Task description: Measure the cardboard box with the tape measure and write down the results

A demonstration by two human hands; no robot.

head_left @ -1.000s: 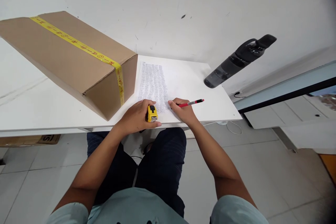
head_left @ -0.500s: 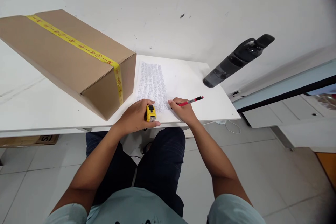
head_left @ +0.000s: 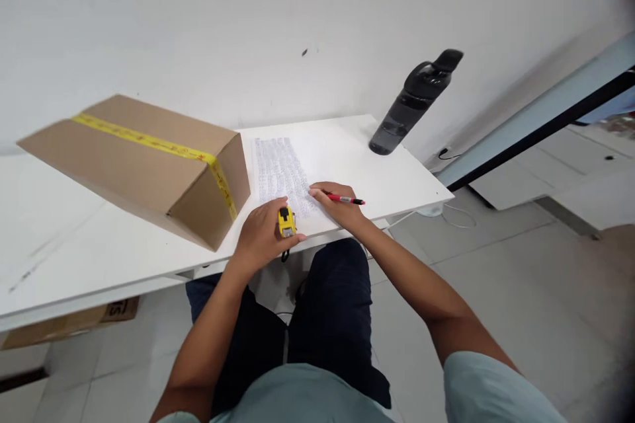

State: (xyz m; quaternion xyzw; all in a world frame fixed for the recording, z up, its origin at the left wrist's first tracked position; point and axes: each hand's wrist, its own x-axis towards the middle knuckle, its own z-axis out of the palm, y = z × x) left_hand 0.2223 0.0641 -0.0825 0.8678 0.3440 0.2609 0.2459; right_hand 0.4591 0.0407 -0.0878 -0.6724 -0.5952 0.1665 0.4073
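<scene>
My left hand [head_left: 261,231] is at the table's front edge, closed around a yellow and black tape measure [head_left: 286,223] that sits between thumb and fingers. A dark strap hangs below it. My right hand [head_left: 340,203] grips a red pen [head_left: 346,199] with a black end, its back end pointing right. The pen's tip is hidden by my fingers, which rest at the right edge of the writing. Under both hands lies a white sheet of paper [head_left: 278,168] covered with dense rows of small handwriting.
A cardboard box [head_left: 149,165] with yellow printed tape stands left of the paper on the white table [head_left: 342,152]. A dark water bottle [head_left: 409,106] stands at the back right, near the wall. Another cardboard piece [head_left: 74,327] lies below the table at left.
The camera view has shifted and tilted. The red pen leans lower, its back end dropped toward the table. Both hands keep hold of the same things.
</scene>
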